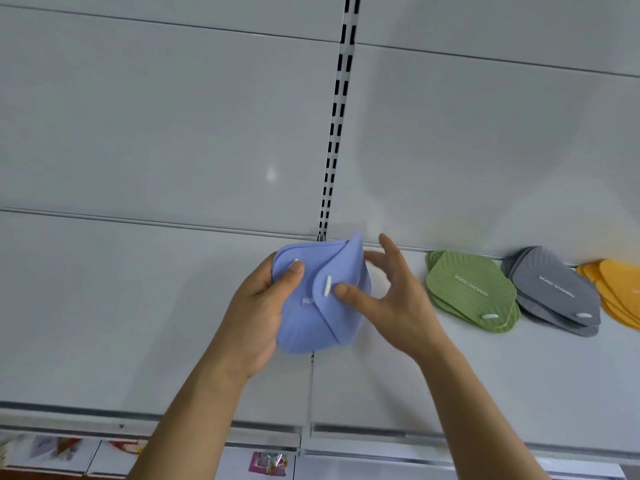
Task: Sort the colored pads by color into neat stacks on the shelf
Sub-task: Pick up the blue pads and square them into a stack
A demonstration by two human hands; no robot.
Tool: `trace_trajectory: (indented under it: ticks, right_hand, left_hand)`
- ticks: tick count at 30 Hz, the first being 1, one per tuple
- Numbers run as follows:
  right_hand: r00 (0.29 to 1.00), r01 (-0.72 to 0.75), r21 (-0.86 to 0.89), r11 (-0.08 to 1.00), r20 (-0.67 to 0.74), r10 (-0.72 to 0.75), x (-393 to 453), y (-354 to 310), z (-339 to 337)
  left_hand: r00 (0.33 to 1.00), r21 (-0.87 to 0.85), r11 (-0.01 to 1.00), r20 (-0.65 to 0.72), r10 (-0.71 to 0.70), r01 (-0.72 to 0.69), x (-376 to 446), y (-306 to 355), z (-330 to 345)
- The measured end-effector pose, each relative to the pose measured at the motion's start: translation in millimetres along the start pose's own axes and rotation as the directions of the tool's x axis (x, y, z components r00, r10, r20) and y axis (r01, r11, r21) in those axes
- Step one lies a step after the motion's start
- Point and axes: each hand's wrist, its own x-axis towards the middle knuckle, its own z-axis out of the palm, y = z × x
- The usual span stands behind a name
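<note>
Above the white shelf (138,323) I hold a bunch of blue pads (311,320). My left hand (256,313) grips them from the left, thumb on top. My right hand (391,296) touches the uppermost blue pad with its thumb, the other fingers spread behind the bunch. To the right on the shelf lie a stack of green pads (471,289), a stack of grey pads (554,289) and a stack of orange pads (616,289) at the frame edge.
A slotted upright (337,116) runs down the white back panel. The shelf's front rail (207,420) crosses below my forearms. Lower shelves show small colourful packets (268,462).
</note>
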Motion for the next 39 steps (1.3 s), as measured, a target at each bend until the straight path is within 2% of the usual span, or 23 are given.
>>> trace_trajectory:
  ticks: [3,5,12,15,20,24,29,33,39]
  right_hand:
    - [0.994,0.027,0.034,0.999,-0.104,-0.023,-1.0,3.2,-11.0]
    - [0.985,0.074,0.046,0.996,-0.162,-0.065,-7.8,2.4,-17.6]
    - [0.952,0.292,0.271,0.917,-0.173,-0.252,-40.0,-13.4,-28.8]
    - [0.957,0.266,0.473,0.840,-0.236,-0.170,-41.4,-18.9,-20.2]
    - [0.905,0.134,0.397,0.908,-0.422,0.051,-37.7,-12.7,4.3]
    - [0.899,0.076,0.490,0.868,-0.411,0.154,-37.2,-1.3,7.8]
    - [0.890,0.106,0.449,0.887,-0.441,0.117,-40.2,5.5,0.6]
    - [0.854,0.196,0.473,0.859,-0.512,0.087,-45.3,5.7,-0.2]
    - [0.868,0.277,0.334,0.901,-0.489,-0.085,-52.9,24.6,-10.4]
  left_hand:
    - [0.997,0.036,0.999,0.071,0.018,-0.021,-2.5,1.7,0.1]
    - [0.997,0.043,0.999,0.071,0.016,-0.019,-3.0,3.5,0.7]
    - [0.999,-0.001,0.999,-0.014,-0.042,0.042,-4.5,6.2,10.9]
    - [0.999,0.064,0.998,0.021,-0.025,0.023,-4.6,9.5,21.1]
    - [0.996,0.006,0.999,0.077,-0.047,0.047,-5.3,4.2,34.3]
    - [0.995,-0.021,0.999,0.085,-0.044,0.046,-8.4,0.8,43.1]
    - [0.997,0.048,0.998,0.076,0.025,-0.029,-6.7,-1.7,49.6]
    - [0.964,0.367,0.899,0.202,0.173,-0.239,-5.2,-4.2,52.4]
    - [0.939,0.408,0.851,0.234,0.252,-0.330,1.2,-9.4,47.9]
